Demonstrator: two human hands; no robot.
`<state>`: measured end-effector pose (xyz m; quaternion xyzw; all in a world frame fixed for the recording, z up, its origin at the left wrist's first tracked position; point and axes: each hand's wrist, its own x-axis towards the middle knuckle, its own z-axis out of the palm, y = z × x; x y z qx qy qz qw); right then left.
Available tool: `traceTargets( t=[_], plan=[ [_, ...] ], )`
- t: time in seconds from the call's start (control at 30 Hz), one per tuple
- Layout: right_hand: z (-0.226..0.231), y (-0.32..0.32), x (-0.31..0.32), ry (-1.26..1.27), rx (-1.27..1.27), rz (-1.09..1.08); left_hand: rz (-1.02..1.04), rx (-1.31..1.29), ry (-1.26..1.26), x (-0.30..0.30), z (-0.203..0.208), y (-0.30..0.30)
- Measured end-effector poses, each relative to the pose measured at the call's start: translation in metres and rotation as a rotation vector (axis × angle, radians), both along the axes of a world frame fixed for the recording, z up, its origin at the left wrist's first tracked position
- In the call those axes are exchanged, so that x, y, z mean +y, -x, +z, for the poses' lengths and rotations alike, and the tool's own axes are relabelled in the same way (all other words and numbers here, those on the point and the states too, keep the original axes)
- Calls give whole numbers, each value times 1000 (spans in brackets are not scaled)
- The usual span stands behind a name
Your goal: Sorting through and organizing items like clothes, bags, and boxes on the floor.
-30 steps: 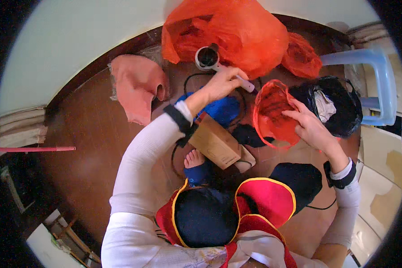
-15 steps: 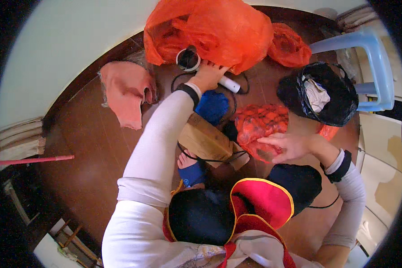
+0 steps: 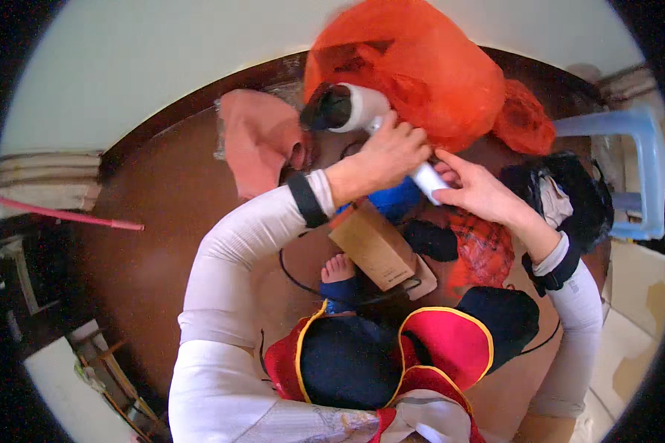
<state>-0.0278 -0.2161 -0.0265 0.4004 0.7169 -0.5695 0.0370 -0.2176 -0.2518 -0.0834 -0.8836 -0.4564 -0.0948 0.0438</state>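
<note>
A white hair dryer (image 3: pixel 367 105) with a dark, partly see-through nozzle end is held up in front of the large orange plastic bag (image 3: pixel 421 66). My left hand (image 3: pixel 388 156) is wrapped round its handle just below the barrel. Lower down, my right hand (image 3: pixel 484 190) has thumb and fingers closed on the handle's end. Below the hands lies a brown cardboard box (image 3: pixel 373 244), with a blue bundle (image 3: pixel 391 201) partly hidden behind it. A black item (image 3: pixel 431 241) and a red patterned plastic bag (image 3: pixel 484 247) lie to the box's right.
Pink cloth (image 3: pixel 255 140) lies on the floor at the left, near the wall. At the right stand a black bag (image 3: pixel 587 210) holding crumpled paper and a light-blue plastic stool (image 3: pixel 646 173). A black cord (image 3: pixel 292 275) curves round the box by my bare foot (image 3: pixel 338 268).
My left hand has lifted the hair dryer from the floor by the orange bag. My right hand has left the red bag and taken hold of the handle's end. The view has shifted.
</note>
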Motion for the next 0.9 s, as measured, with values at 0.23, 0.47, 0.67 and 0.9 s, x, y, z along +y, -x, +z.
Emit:
traceTargets(
  t=[0.23, 0.47, 0.67, 0.9],
  plan=[
    [19, 36, 14, 283, 162, -332, 163, -276, -371, 6, 50, 16],
    [59, 36, 38, 574, 704, -509, 179, -1015, 417, -9, 21, -1],
    [88, 35, 49, 801, 1096, -480, -302, -982, 740, -26, 20, -58],
    [92, -26, 55, 451, 647, -453, 391, -825, 672, -10, -41, 63]
  ],
)
